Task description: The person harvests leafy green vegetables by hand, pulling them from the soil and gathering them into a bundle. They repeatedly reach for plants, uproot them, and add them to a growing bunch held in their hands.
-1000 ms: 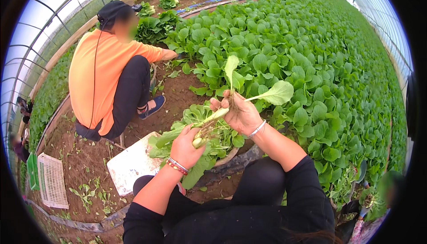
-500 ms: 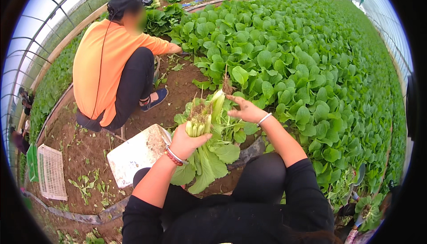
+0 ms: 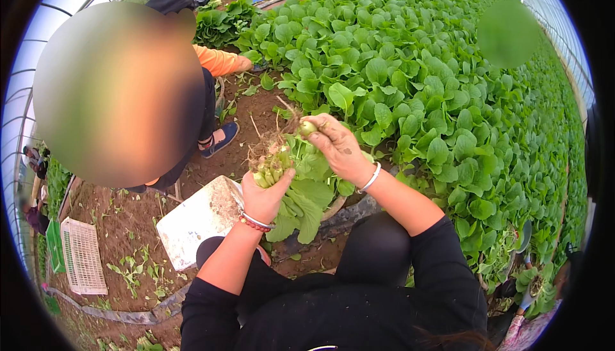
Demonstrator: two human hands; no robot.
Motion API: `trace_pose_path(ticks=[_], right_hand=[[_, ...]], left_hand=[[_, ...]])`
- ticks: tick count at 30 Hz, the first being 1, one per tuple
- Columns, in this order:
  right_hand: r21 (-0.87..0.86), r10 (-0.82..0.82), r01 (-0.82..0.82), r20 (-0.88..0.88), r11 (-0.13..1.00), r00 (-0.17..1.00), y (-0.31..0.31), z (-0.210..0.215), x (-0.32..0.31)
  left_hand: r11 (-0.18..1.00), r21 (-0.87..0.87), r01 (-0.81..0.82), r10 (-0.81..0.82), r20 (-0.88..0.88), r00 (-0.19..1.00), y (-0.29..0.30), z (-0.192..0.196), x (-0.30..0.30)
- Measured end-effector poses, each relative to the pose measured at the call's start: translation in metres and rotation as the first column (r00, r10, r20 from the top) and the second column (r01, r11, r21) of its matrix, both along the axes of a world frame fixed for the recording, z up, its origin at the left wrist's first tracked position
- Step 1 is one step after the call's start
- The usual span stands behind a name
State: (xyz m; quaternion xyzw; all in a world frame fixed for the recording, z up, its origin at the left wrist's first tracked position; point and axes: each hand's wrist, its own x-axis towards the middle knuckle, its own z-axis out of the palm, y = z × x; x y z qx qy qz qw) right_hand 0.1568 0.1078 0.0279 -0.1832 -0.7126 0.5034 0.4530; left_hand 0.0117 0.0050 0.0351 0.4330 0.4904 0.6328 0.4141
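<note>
My left hand (image 3: 261, 202) is closed around a bunch of leafy greens (image 3: 272, 170). The pale stem bases and muddy roots point upward, and broad leaves hang below the fist. Just right of and above the bunch, the fingers of my right hand (image 3: 341, 149) pinch the thick pale base of a single green plant (image 3: 307, 128). A brown root sticks out of that base toward the upper left. Leaves beneath the two hands overlap, so where the single plant's leaves end cannot be made out.
Dense growing greens (image 3: 410, 88) fill the right side. A co-worker's orange sleeve (image 3: 221, 61) reaches toward them at the upper left. A muddy white slab-like object (image 3: 198, 223) lies left of my knee. Farther left are a white plastic crate (image 3: 84, 258), a green crate (image 3: 54, 245) and scattered leaves.
My right hand has gone from spread fingers beside the stems to a pinch on one plant's base, shifting slightly left and up. My left hand has moved slightly left with the bunch.
</note>
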Motion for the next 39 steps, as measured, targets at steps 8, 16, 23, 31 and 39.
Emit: trace_pose_path(ticks=[8, 16, 23, 31, 39], right_hand=[[-0.279, 0.195, -0.362, -0.485, 0.889, 0.853, -0.027, -0.018, -0.053], [-0.205, 0.006, -0.076, -0.322, 0.976, 0.947, -0.021, -0.028, -0.043], [-0.357, 0.134, -0.188, -0.170, 0.915, 0.976, 0.025, -0.072, 0.061], [-0.407, -0.428, 0.832, 0.720, 0.377, 0.546, -0.101, -0.341, 0.253], [-0.752, -0.873, 0.446, 0.445, -0.485, -0.199, -0.217, -0.348, 0.462]], left_hand=[[0.997, 0.042, 0.058, -0.057, -0.014, 0.998, 0.011, -0.007, -0.008], [0.999, -0.012, -0.039, 0.037, -0.154, 0.987, 0.021, -0.019, 0.003], [0.989, -0.032, 0.145, -0.148, -0.106, 0.983, 0.033, -0.031, 0.001], [0.997, -0.082, 0.015, -0.027, -0.157, 0.987, 0.036, -0.031, -0.002], [0.981, -0.194, -0.023, -0.015, -0.193, 0.981, 0.035, -0.044, -0.025]])
